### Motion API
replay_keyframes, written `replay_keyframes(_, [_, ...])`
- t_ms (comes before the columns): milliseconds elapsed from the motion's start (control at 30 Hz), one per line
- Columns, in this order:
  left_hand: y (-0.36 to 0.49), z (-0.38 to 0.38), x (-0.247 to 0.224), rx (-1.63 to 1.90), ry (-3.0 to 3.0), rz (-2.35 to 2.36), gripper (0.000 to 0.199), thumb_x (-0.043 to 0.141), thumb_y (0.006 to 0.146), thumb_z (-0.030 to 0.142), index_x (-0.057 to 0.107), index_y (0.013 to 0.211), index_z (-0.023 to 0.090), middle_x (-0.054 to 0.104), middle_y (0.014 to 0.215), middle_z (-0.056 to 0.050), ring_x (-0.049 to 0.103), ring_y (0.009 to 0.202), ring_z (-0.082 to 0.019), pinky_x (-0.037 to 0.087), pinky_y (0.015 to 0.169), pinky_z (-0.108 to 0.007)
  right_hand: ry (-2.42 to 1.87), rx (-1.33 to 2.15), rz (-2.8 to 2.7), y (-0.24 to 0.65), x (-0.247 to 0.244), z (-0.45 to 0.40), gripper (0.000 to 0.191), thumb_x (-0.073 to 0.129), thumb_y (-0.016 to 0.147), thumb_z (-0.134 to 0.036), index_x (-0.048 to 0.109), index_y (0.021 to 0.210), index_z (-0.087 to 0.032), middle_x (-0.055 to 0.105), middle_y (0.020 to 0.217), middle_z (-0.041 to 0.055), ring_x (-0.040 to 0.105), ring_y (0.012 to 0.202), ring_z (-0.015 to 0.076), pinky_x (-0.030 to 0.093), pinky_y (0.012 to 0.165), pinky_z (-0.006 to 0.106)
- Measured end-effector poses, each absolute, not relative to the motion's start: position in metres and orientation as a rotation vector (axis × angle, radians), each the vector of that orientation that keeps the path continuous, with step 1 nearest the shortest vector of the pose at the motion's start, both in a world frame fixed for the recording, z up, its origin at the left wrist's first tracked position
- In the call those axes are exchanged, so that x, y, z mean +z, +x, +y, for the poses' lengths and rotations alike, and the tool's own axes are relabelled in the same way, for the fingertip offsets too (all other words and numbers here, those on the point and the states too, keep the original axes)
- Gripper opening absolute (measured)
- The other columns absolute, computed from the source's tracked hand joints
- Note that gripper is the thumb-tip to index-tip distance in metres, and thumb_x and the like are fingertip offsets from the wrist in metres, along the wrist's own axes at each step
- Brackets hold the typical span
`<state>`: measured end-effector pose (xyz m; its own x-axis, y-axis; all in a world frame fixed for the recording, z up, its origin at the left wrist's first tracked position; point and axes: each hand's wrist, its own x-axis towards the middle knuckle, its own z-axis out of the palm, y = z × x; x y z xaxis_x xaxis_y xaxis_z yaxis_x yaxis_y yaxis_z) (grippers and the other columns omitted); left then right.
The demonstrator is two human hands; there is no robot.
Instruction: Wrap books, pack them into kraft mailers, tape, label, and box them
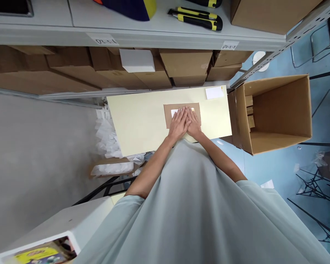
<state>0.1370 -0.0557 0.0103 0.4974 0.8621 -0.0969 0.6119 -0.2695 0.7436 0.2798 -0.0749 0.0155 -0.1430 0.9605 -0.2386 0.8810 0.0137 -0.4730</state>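
A flat brown cardboard piece lies on the pale yellow tabletop. My left hand rests flat on it, fingers stretched out, over a white label that is partly covered. Beside it, touching it, my right hand also lies flat on the cardboard with its fingers extended. Neither hand grips anything. Near the table's far right corner is a white paper.
A large open cardboard box stands at the table's right, with small boxes inside. Beyond the table, a metal shelf holds brown boxes and yellow-black cutters. White wrapping sits at the left.
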Motion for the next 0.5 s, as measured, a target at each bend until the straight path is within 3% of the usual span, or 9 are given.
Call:
replay_keyframes(100, [0.130, -0.060, 0.003, 0.288, 2.048, 1.206, 0.080, 0.029, 0.112, 0.060, 0.031, 0.177, 0.015, 0.026, 0.185, -0.013, 0.017, 0.175, -0.031, 0.002, 0.142, -0.053, -1.941, 0.788, -2.170, 0.285, 0.011, -0.081, 0.067, 0.025, 0.114, -0.032, 0.027, 0.178, -0.011, 0.023, 0.187, 0.0096, 0.013, 0.176, 0.0255, 0.008, 0.144, 0.049])
replay_keyframes(233, [0.111, -0.065, -0.004, 0.230, 2.069, 1.359, 0.079, 0.030, 0.112, 0.059, 0.028, 0.179, 0.017, 0.024, 0.185, -0.012, 0.015, 0.175, -0.032, -0.006, 0.142, -0.056, -2.013, 0.734, -2.052, 0.302, 0.009, -0.087, 0.069, 0.020, 0.117, -0.040, 0.024, 0.179, -0.009, 0.019, 0.187, 0.0106, 0.014, 0.176, 0.0276, 0.007, 0.144, 0.052])
replay_keyframes(400, [0.117, -0.072, -0.005, 0.204, 2.058, 1.501, 0.078, 0.028, 0.113, 0.057, 0.023, 0.180, 0.017, 0.021, 0.186, -0.013, 0.008, 0.176, -0.032, -0.005, 0.142, -0.059, -2.041, 0.752, -1.980, 0.309, 0.011, -0.091, 0.068, 0.020, 0.117, -0.040, 0.022, 0.179, -0.011, 0.019, 0.187, 0.0110, 0.013, 0.176, 0.0284, 0.006, 0.143, 0.056])
replay_keyframes(500, [0.128, -0.078, -0.003, 0.158, 2.075, 1.531, 0.076, 0.033, 0.112, 0.056, 0.029, 0.178, 0.019, 0.016, 0.187, -0.012, 0.001, 0.176, -0.033, -0.003, 0.141, -0.062, -2.048, 0.770, -1.978, 0.308, 0.011, -0.090, 0.068, 0.020, 0.117, -0.039, 0.023, 0.179, -0.010, 0.019, 0.187, 0.0105, 0.014, 0.176, 0.0291, 0.004, 0.143, 0.055])
